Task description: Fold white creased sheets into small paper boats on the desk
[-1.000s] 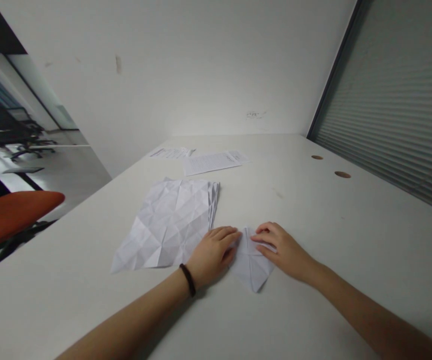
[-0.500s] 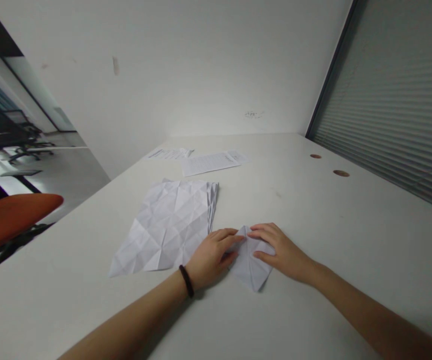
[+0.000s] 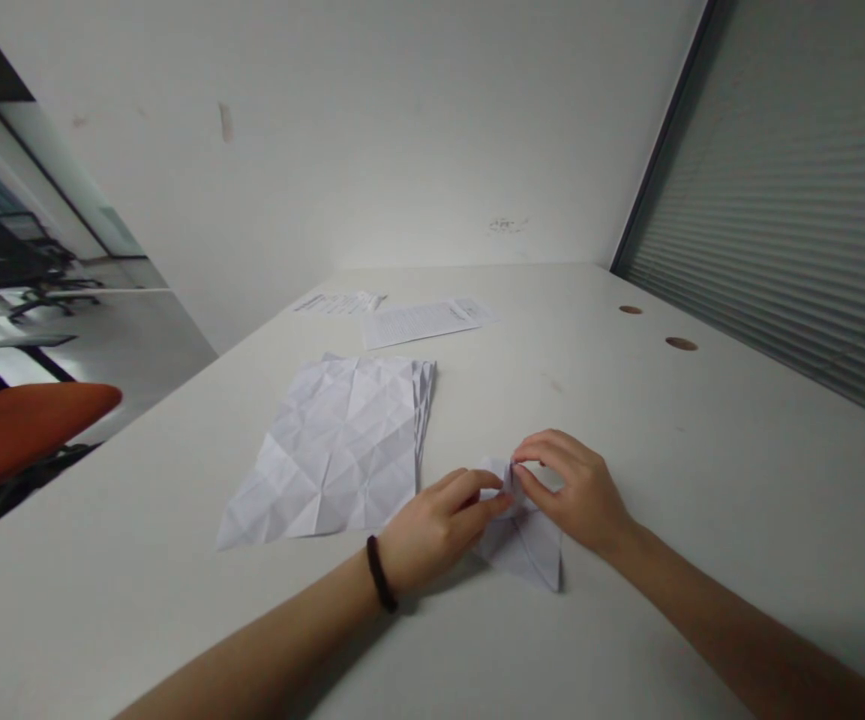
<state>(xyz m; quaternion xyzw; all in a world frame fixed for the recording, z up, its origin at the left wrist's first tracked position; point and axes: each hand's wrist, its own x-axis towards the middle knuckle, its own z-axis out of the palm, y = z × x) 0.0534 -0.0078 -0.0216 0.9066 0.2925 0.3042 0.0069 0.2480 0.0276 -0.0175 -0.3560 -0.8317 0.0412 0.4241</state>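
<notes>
A small folded sheet of white paper (image 3: pixel 526 550) lies on the white table, its lower corner pointing toward me. My left hand (image 3: pixel 451 515), with a dark band at the wrist, pinches the paper's upper left part between thumb and fingers. From the other side my right hand (image 3: pixel 571 485) grips a raised flap near the top of the paper with thumb and forefinger. The fingertips of both hands almost meet there and partly hide the folds. Left of my hands lies a stack of creased paper sheets (image 3: pixel 342 440).
Printed sheets (image 3: pixel 424 322) lie farther back on the table (image 3: pixel 702 480), with more printed pages (image 3: pixel 338 302) beside them. Two round holes (image 3: pixel 681 343) sit near the right edge, by a window blind. An orange chair seat (image 3: pixel 34 430) stands off the left edge.
Both hands have gone from lying on the paper to pinching it near its top. A flap there now stands up, and the paper's lower corner has swung to the right.
</notes>
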